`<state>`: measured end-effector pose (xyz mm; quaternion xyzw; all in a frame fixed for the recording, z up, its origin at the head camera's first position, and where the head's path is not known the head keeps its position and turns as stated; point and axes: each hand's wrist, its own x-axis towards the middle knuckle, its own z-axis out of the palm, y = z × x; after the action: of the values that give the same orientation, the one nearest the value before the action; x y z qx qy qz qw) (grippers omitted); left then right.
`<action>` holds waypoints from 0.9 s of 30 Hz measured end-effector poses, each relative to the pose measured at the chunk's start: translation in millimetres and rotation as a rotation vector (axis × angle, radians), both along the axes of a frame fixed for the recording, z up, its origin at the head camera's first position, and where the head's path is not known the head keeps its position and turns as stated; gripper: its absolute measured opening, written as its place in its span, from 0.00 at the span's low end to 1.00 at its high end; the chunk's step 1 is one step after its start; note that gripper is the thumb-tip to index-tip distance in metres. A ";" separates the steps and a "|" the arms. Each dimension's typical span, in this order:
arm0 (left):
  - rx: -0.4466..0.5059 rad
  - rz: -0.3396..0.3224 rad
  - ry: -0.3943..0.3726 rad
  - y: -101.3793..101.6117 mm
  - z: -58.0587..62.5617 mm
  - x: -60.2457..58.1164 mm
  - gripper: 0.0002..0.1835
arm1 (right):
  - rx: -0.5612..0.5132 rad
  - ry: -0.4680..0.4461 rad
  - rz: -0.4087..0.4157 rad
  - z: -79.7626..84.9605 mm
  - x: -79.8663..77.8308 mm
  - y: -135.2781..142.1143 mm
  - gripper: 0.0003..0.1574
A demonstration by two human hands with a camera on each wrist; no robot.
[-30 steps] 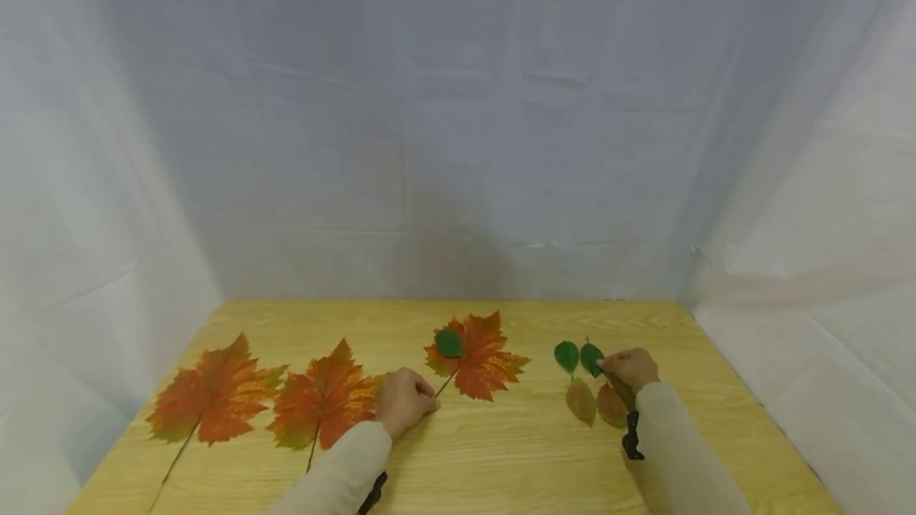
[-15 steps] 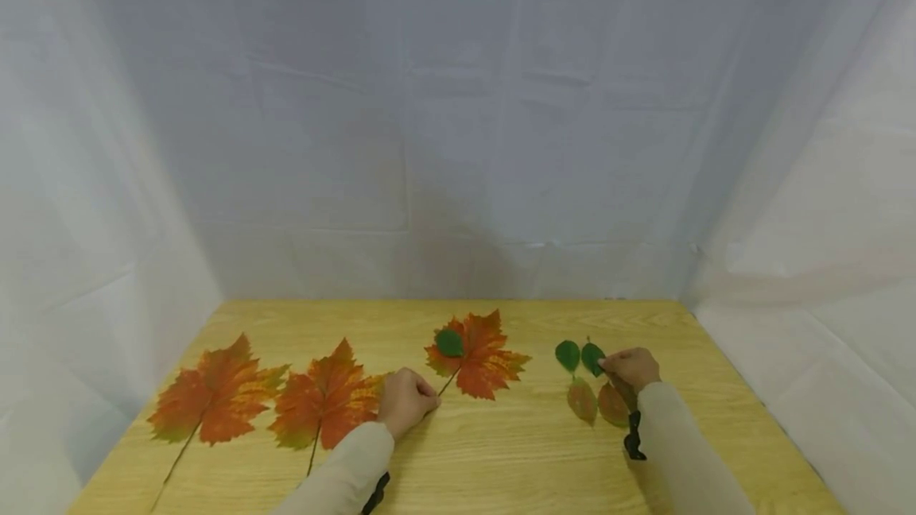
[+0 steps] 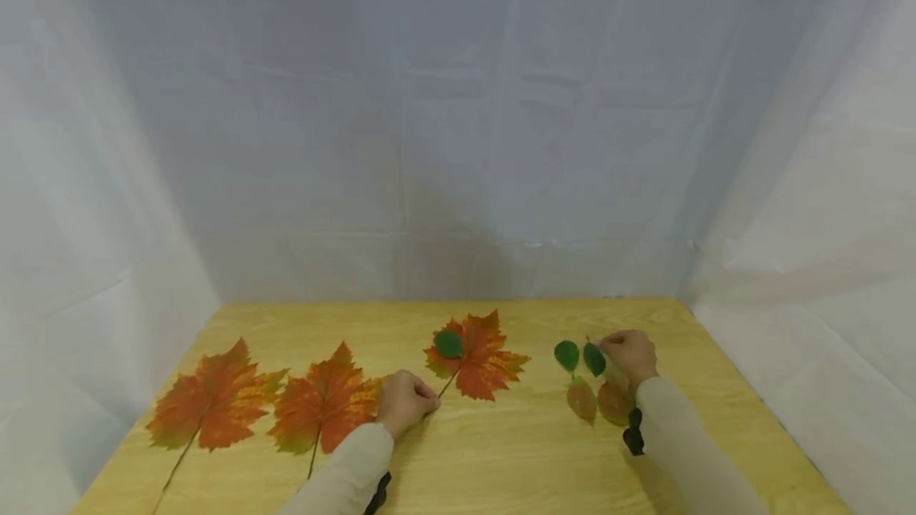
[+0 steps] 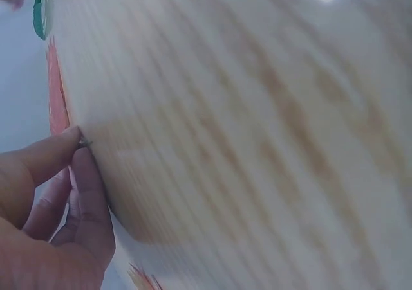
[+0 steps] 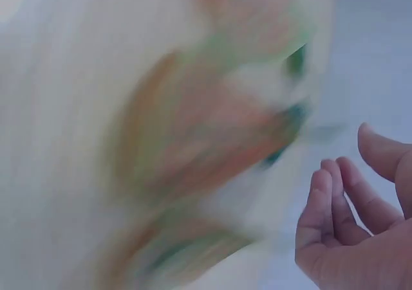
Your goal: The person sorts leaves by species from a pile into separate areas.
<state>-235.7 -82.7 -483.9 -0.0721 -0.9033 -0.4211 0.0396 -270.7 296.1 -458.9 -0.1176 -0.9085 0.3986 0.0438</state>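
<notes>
My left hand (image 3: 406,402) pinches the stem of an orange-red artificial maple leaf (image 3: 487,368); in the left wrist view thumb and forefinger of that hand (image 4: 58,206) meet on the stem end. A small green leaf (image 3: 448,344) lies on the maple leaf's left side. On the right, my right hand (image 3: 631,354) is beside a green leaf (image 3: 594,359). In the right wrist view the thumb stands apart from the fingers of the right hand (image 5: 360,213), with nothing visible held; the leaves (image 5: 206,135) there are blurred.
Two more maple leaves, one at far left (image 3: 215,396) and one by the left forearm (image 3: 322,396), lie on the wooden table (image 3: 501,467). Another green leaf (image 3: 567,355) and two reddish-green leaves, one (image 3: 582,400) beside the other (image 3: 612,402), lie at right. White sheeting (image 3: 458,141) surrounds the table.
My right hand has let go of the green leaf's edge and shifted slightly away from me, up toward its stem. The left hand stays in place on the maple leaf's stem.
</notes>
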 end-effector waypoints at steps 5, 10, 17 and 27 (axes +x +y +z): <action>0.025 -0.005 0.010 -1.2 -1.8 1.2 0.06 | -0.090 0.117 0.127 21.4 -19.1 -58.0 0.18; 0.033 0.001 -0.005 -0.9 -3.8 1.6 0.05 | -0.221 0.109 0.202 18.3 -34.7 -128.2 0.14; 0.033 0.005 -0.005 -1.5 -2.7 1.4 0.05 | -0.339 0.076 0.137 -5.5 -38.9 -195.3 0.15; 0.049 0.012 -0.017 0.0 -1.2 3.9 0.05 | -0.287 0.080 0.009 -16.4 -33.1 -226.2 0.11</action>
<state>-231.8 -82.7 -485.1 -0.0622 -0.8934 -0.4434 0.0363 -303.8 69.9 -475.3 -0.1026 -0.8404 0.5287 0.0608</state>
